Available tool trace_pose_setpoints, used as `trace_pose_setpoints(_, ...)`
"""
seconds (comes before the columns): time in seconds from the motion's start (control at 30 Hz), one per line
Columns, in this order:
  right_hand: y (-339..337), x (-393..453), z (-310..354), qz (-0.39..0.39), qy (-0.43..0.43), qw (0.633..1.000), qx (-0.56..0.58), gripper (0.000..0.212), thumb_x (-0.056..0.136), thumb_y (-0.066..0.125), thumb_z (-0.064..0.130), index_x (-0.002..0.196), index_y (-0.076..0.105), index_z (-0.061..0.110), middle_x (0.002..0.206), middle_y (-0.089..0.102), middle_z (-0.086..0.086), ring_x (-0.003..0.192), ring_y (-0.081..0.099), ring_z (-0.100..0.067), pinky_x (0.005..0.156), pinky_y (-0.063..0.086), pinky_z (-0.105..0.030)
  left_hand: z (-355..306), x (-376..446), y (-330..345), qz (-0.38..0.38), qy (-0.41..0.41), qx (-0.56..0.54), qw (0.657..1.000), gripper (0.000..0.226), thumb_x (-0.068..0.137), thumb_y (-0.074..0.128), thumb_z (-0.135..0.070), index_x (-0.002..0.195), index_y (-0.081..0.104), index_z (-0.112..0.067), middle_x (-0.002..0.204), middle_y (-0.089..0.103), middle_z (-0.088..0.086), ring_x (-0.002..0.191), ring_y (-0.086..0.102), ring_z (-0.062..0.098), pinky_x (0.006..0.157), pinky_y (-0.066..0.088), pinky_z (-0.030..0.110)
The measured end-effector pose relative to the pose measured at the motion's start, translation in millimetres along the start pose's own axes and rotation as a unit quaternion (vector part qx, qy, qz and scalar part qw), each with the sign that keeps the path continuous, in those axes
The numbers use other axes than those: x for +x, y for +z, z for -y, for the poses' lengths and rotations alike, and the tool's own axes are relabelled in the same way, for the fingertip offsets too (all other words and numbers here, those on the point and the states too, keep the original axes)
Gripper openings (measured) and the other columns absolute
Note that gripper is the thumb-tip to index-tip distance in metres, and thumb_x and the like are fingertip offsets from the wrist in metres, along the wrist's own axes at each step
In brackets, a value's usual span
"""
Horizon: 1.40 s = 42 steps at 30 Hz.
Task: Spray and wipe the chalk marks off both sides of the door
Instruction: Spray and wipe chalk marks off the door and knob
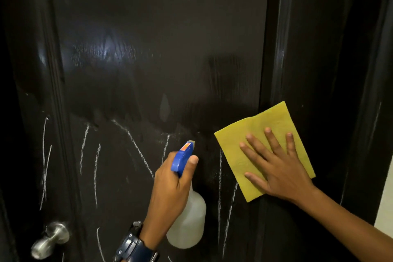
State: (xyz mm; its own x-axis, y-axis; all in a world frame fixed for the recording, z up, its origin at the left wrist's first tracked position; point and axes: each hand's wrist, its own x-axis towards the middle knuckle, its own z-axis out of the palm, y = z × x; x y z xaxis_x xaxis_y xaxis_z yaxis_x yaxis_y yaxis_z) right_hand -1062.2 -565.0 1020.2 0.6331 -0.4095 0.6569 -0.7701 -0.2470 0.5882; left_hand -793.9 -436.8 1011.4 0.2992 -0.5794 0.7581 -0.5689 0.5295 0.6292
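Observation:
A black door point(157, 49) fills the view, its upper part wet and shiny. White chalk marks point(136, 147) streak its lower half. My left hand point(170, 187) grips a clear spray bottle point(189, 223) with a blue trigger head, nozzle pointing at the door. My right hand point(276, 166) presses a yellow cloth point(255, 130) flat against the door's right side, fingers spread.
A silver door knob point(50, 239) sticks out at the lower left. The dark door frame point(340, 70) runs down the right, with faint chalk lines on it. A strip of pale wall point(385, 208) shows at the far right edge.

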Motion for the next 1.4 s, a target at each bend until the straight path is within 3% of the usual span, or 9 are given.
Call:
trace_pose_setpoints(0.17,-30,85,17,-0.059,-0.145,0.986,-0.062,0.084,0.094,0.030,0.076,0.161,0.013,0.029,0.169,0.007,-0.003,0.154,0.007,-0.037,0.118,0.011,-0.067,11,-2,-20,-0.021,-0.004,0.001,1.000,0.061,0.086,0.037,-0.078,0.091,0.062,-0.023,0.065,0.051,-0.006,0.057,0.048,0.010,0.057,0.039,0.015)
trace_pose_setpoints(0.3,-38,126,47,-0.092,-0.193,0.975,-0.068,0.085,0.093,0.030,0.076,0.162,0.008,0.030,0.169,0.003,-0.005,0.154,0.004,-0.040,0.118,0.011,-0.067,26,3,-48,-0.049,-0.021,0.005,0.999,0.068,0.084,0.037,-0.080,0.092,0.066,-0.018,0.069,0.058,0.002,0.065,0.056,0.014,0.061,0.041,0.012)
trace_pose_setpoints(0.43,-43,146,80,-0.114,-0.180,0.976,-0.052,0.086,0.094,0.028,0.076,0.162,0.005,0.029,0.169,0.000,-0.007,0.154,0.003,-0.041,0.118,0.011,-0.069,48,10,-79,-0.071,-0.026,0.032,0.997,0.060,0.086,0.038,-0.075,0.101,0.067,-0.025,0.067,0.056,0.001,0.061,0.053,0.010,0.058,0.040,0.011)
trace_pose_setpoints(0.57,-48,170,123,-0.122,-0.162,0.979,-0.020,0.086,0.094,0.028,0.075,0.162,0.005,0.027,0.169,-0.002,-0.009,0.153,0.000,-0.043,0.117,0.011,-0.071,68,16,-102,-0.089,-0.035,0.054,0.994,0.072,0.084,0.035,-0.080,0.089,0.066,-0.016,0.060,0.051,0.000,0.060,0.054,0.012,0.055,0.039,0.012)
trace_pose_setpoints(0.8,-67,242,226,-0.131,-0.153,0.979,0.016,0.087,0.095,0.024,0.073,0.162,0.000,0.022,0.168,-0.009,-0.012,0.152,-0.008,-0.044,0.117,0.005,-0.071,109,26,-165,-0.125,-0.059,0.068,0.988,0.054,0.085,0.041,-0.066,0.086,0.064,-0.018,0.059,0.053,-0.004,0.061,0.056,0.006,0.057,0.040,0.008)
trace_pose_setpoints(0.93,-81,282,285,-0.130,-0.146,0.980,0.023,0.086,0.096,0.022,0.071,0.162,-0.001,0.019,0.168,-0.010,-0.014,0.152,-0.009,-0.044,0.117,0.009,-0.069,133,36,-212,-0.136,-0.058,0.054,0.988,0.058,0.083,0.039,-0.078,0.086,0.061,-0.025,0.061,0.055,-0.010,0.060,0.056,0.006,0.057,0.040,0.009)
trace_pose_setpoints(1.13,-92,317,350,-0.125,-0.101,0.987,0.022,0.086,0.098,0.024,0.068,0.162,0.001,0.015,0.168,-0.007,-0.015,0.153,-0.007,-0.041,0.120,0.006,-0.067,168,49,-268,-0.094,-0.046,0.041,0.994,0.050,0.087,0.043,-0.066,0.090,0.062,-0.020,0.067,0.055,-0.003,0.067,0.057,0.015,0.060,0.042,0.011)
trace_pose_setpoints(1.27,-91,315,355,-0.125,-0.072,0.989,0.021,0.087,0.098,0.024,0.067,0.161,0.001,0.012,0.168,-0.004,-0.013,0.155,-0.004,-0.036,0.122,0.002,-0.061,176,54,-278,-0.069,-0.048,0.020,0.996,0.049,0.087,0.044,-0.064,0.096,0.063,-0.020,0.067,0.054,-0.009,0.062,0.055,0.009,0.059,0.040,0.010)
trace_pose_setpoints(1.4,-88,312,355,-0.123,-0.063,0.990,0.022,0.087,0.099,0.025,0.066,0.161,0.004,0.010,0.169,-0.001,-0.013,0.155,-0.003,-0.035,0.122,-0.001,-0.059,173,57,-276,-0.051,-0.044,0.004,0.998,0.053,0.086,0.043,-0.064,0.089,0.064,-0.016,0.066,0.058,0.000,0.066,0.058,0.016,0.060,0.042,0.011)
